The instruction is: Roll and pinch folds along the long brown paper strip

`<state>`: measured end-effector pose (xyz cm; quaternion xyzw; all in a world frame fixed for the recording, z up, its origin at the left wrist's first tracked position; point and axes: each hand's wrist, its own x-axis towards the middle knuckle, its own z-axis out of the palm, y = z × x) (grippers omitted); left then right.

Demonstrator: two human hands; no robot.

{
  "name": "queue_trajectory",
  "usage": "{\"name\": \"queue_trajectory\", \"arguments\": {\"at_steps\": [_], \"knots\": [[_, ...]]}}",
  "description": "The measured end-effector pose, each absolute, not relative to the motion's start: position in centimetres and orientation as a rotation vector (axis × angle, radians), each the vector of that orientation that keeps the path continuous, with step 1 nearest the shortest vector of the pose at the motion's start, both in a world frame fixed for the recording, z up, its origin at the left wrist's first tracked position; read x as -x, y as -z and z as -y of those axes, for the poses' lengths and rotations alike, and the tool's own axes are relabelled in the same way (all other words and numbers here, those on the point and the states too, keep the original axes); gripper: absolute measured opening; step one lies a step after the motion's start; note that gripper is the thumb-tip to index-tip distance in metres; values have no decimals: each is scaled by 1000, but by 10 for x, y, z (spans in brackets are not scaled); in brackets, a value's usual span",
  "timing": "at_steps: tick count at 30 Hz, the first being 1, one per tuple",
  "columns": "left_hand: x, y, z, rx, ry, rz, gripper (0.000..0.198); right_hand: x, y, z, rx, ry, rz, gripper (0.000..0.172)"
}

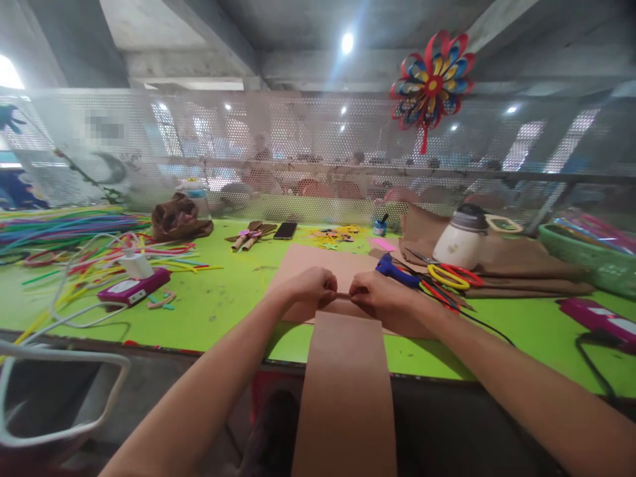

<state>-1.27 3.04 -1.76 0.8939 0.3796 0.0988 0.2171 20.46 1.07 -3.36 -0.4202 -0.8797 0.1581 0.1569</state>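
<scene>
A long strip of brown paper [348, 391] runs from the table over its front edge toward me. At its far end, my left hand [313, 286] and my right hand [375, 293] face each other with fingers curled, pinching a narrow rolled or folded edge of the paper between them. Beneath both hands lies a wider brown sheet [298, 262], flat on the green tabletop. Close beside my right hand is a blue-handled tool [397, 271], perhaps a glue gun. Yellow-handled scissors [447, 277] and red-handled scissors [470, 275] lie just beyond it.
To the left are colourful pipe cleaners [74, 228], a purple power strip [134, 288] and white cables. A phone [285, 230] and small bottle [380, 226] lie at the back. Right stand a white spray bottle [460, 238], folded brown cloth [521, 265] and green basket [586, 262].
</scene>
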Motion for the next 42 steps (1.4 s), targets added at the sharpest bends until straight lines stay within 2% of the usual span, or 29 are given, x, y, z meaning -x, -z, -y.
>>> {"name": "queue_trajectory", "arguments": {"at_steps": [4, 8, 10, 18, 22, 29, 37, 42], "knots": [[5, 20, -32, -2636, -305, -1018, 23, -200, 28, -20, 1200, -310, 2648, 22], [1, 24, -37, -2711, -328, -992, 19, -190, 18, -16, 980, 178, 2752, 22], [3, 24, -37, -2687, -325, -1004, 18, -189, 13, -8, 918, 267, 2702, 22], [10, 13, -22, -2534, -259, -1066, 19, -219, 20, 9, 1168, -229, 2564, 23], [2, 12, -9, -2536, -225, -1093, 19, -214, 19, 18, 1102, -254, 2604, 25], [3, 20, -5, -2720, -378, -1047, 17, -205, 31, 9, 1056, -384, 2525, 15], [2, 20, -10, -2765, -346, -983, 15, -197, 32, 9, 934, -127, 2614, 20], [6, 23, -16, -2724, -321, -997, 16, -199, 32, 10, 939, -88, 2655, 19]]}}
